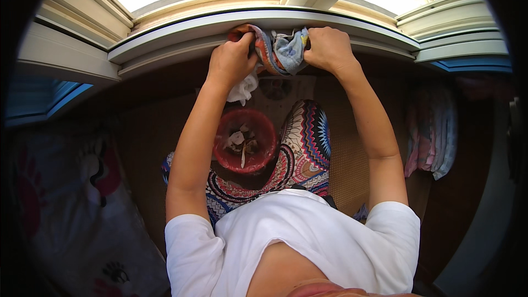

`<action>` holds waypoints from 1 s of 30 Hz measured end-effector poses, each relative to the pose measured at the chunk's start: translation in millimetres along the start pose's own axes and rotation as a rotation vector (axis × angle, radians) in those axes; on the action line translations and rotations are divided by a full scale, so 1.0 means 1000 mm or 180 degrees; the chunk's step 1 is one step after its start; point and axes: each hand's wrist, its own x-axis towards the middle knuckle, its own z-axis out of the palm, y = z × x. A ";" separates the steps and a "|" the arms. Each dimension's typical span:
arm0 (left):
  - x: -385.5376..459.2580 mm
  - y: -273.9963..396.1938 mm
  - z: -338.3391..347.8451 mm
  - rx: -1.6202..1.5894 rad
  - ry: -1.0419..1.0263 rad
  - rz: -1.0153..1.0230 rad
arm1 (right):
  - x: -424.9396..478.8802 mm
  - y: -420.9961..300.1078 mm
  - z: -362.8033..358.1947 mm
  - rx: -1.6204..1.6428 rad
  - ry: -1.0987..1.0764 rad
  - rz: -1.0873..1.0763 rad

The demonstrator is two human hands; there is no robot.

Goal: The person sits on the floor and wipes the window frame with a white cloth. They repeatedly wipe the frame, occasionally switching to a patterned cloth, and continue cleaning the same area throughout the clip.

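Both my hands are raised at the window frame (231, 18), gripping a bunched, multicoloured cloth (284, 49) between them. Its left part is orange and red, its right part light blue with a yellow patch. My left hand (233, 60) pinches the orange end, and its fingertips are partly hidden. Around the light blue end my right hand (331, 49) is curled into a fist. A white cloth or tissue (244, 88) hangs below my left hand; whether that hand holds it is unclear. The cloth lies against the lower rail of the frame.
Between my legs stands a red plastic basin (220, 159) with scraps and a pale stick-like item in it. Folded cloths (431, 132) lie at the right on a woven mat (350, 140). A footprint-patterned cover (74, 214) spreads at the left. Open window sashes (62, 49) flank me.
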 end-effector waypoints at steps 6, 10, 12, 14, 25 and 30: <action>0.000 0.000 0.003 -0.0021 -0.0018 -0.0004 | 0.022 -0.053 -0.025 -0.0103 -0.0355 -0.0678; 0.001 -0.005 -0.001 -0.0138 -0.0066 0.0005 | 0.029 -0.046 -0.016 -0.0059 -0.0294 -0.0958; 0.001 -0.009 -0.002 -0.0190 -0.0142 -0.0053 | 0.032 -0.036 0.002 0.0493 0.0038 -0.1138; 0.005 -0.015 -0.001 -0.0563 -0.0180 0.0058 | 0.033 -0.027 0.016 0.0939 0.0239 -0.1224; -0.032 -0.021 -0.040 -0.2206 -0.0569 -0.0251 | -0.025 -0.057 0.054 0.2067 0.1629 -0.1473; -0.104 -0.013 -0.092 -0.2447 -0.1069 -0.0579 | -0.101 -0.112 0.069 0.3616 0.1407 -0.1346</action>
